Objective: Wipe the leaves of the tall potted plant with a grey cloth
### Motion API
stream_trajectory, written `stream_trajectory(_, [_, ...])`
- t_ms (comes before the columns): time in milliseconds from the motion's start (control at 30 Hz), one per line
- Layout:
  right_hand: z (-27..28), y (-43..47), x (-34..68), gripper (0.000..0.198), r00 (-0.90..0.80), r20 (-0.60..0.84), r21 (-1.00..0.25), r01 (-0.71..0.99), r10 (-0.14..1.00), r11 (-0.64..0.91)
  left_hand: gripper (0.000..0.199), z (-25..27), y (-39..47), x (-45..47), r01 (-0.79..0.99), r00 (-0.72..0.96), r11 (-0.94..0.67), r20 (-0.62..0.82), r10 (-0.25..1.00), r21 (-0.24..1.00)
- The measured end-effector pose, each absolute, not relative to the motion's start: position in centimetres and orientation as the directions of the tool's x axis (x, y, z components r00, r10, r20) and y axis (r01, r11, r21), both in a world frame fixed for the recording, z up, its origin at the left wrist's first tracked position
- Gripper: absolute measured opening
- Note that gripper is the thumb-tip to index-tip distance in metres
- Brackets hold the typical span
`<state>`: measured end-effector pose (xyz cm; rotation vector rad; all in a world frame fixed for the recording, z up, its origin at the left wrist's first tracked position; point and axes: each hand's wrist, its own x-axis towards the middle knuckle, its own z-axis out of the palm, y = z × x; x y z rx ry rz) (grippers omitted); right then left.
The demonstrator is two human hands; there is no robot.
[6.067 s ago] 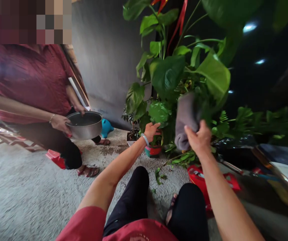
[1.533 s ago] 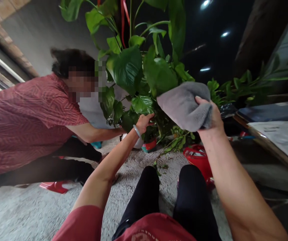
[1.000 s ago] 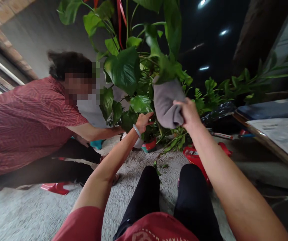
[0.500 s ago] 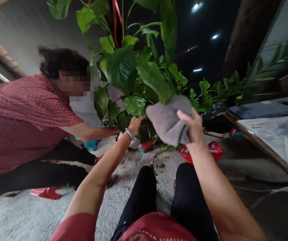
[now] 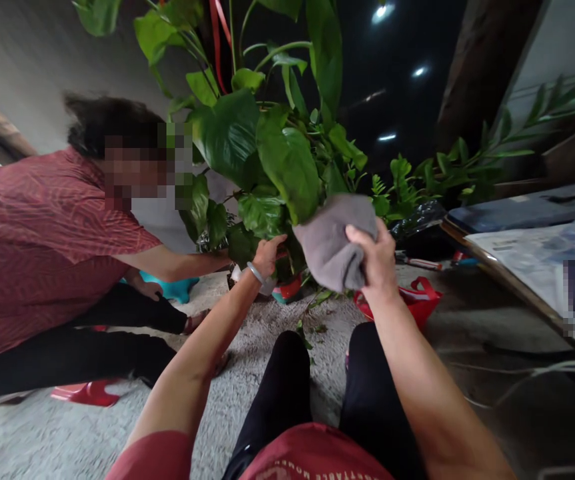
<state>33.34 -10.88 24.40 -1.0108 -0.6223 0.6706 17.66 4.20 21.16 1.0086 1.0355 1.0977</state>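
Observation:
My right hand (image 5: 379,257) is closed on a folded grey cloth (image 5: 325,240), holding it against the lower part of a broad green leaf (image 5: 287,163). My left hand (image 5: 267,257), with a pale bangle at the wrist, reaches in among the lower leaves of the tall potted plant (image 5: 227,137). Its fingers are bent near the stems, and what they grip is hidden. Just below that hand is a red and green pot (image 5: 287,288).
At left another person in a patterned red shirt (image 5: 42,247) leans in, one arm reaching to the plant. A red bag (image 5: 420,300) sits on the floor at right, beside a cluttered table (image 5: 507,243). A red stool (image 5: 87,393) and cut leaves (image 5: 320,298) lie around.
The whole view has shifted slightly. The cloth in my right hand has moved a little down relative to the broad leaf, whose face now shows more. My left hand stays by the stems.

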Motion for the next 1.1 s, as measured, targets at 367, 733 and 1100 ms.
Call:
stream_trajectory(367, [24.8,-14.3,36.7,0.037,0.609,0.045,-0.959,-0.196,0.792,0.205,0.035,21.0,3.7,15.1,-0.292,0.098,0.16,-0.137,0.986,0.943])
stream_trajectory(733, [27.4,-4.5,36.3,0.016,0.448,0.396,-0.727,0.686,0.802,-0.024,0.038,20.9,3.2,17.9,-0.312,0.141,0.156,-0.116,0.983,0.937])
stream_trajectory(1100, [26.8,-9.8,34.0,0.041,0.356,0.663,-0.679,0.656,0.658,0.33,0.028,19.5,2.5,17.9,-0.407,0.145,0.208,-0.162,0.976,0.889])
